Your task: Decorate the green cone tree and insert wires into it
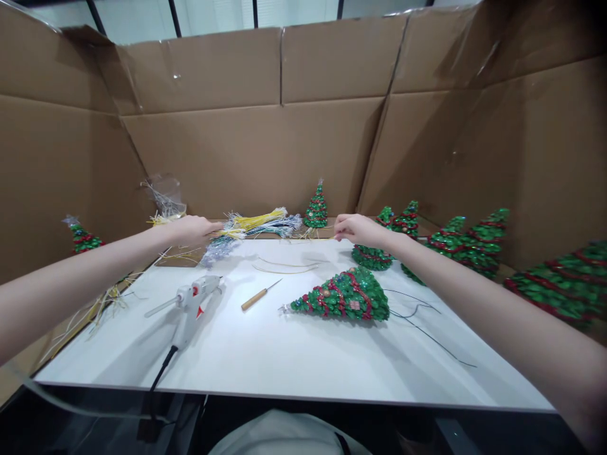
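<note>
The left hand (pixel 192 229) is closed on the wire bundle (pixel 256 224), whose long axis runs toward the right hand (pixel 353 229), pinched on one yellow wire (pixel 317 239) behind the lying tree (pixel 344 296).

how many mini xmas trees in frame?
About 8: one left edge, one upright at back, one lying on the table, four clustered by the right hand, one at far right. Overlap may hide more.
</note>
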A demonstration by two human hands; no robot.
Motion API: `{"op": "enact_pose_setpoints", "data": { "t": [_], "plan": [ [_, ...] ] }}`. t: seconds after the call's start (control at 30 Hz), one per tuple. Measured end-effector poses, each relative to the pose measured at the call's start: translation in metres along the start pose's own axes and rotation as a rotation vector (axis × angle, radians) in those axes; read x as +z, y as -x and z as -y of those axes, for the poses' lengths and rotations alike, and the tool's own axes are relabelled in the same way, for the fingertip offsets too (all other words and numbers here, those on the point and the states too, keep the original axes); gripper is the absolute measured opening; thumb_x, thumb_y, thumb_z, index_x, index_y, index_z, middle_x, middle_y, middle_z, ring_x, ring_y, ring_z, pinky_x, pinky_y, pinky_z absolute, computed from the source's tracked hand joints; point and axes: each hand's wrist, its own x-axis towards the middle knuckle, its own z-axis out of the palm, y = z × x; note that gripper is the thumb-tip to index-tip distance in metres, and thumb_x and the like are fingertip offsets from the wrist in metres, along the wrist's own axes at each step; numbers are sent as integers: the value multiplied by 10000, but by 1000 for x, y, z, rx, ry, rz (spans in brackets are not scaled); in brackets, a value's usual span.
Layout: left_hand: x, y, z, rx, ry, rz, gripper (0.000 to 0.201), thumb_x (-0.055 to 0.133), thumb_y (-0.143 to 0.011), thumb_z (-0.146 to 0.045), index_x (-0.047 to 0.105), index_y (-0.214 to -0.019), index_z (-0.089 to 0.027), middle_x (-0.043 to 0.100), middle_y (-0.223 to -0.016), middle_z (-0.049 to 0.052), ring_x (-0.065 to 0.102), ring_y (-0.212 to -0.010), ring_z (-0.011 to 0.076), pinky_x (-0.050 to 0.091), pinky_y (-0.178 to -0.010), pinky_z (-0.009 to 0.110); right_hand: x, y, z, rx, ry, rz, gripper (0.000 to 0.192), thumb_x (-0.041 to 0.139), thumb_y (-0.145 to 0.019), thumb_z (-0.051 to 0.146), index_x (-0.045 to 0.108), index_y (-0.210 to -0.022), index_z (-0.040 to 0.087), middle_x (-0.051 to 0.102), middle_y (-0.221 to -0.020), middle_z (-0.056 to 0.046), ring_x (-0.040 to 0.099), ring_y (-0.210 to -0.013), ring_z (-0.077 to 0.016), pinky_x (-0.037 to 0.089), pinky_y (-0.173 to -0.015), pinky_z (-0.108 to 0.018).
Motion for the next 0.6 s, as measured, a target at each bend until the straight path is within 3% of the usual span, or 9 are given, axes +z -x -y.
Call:
{"op": "enact_pose_setpoints", "data": {
  "t": [0.13,0.33,0.6],
  "plan": [
    [-3,0,0,-37,-24,30,393,357,-861,-481,525,-1130,-249,656,-908,103,620,-758,224,425,-717,306,11,-13,7,-75,-90,4,219,509,-797,264,667,-682,167,573,-844,-57,524,-643,-123,374,-594,-238],
    [-8,7,-16,33,-69,52,375,297,-883,-431,521,-1123,-248,643,-905,94,607,-760,212,417,-655,272,23,-30,15,-123,-73,61,170,561,-779,259,704,-731,181,591,-854,-54,557,-711,-141,384,-617,-236],
    [-11,9,-22,70,-104,67,353,264,-884,-412,518,-1058,-239,619,-853,84,577,-676,192,377,-583,251,23,-38,17,-133,-77,45,187,566,-784,289,709,-747,176,594,-848,-62,553,-709,-145,390,-600,-239]
  ]
}}
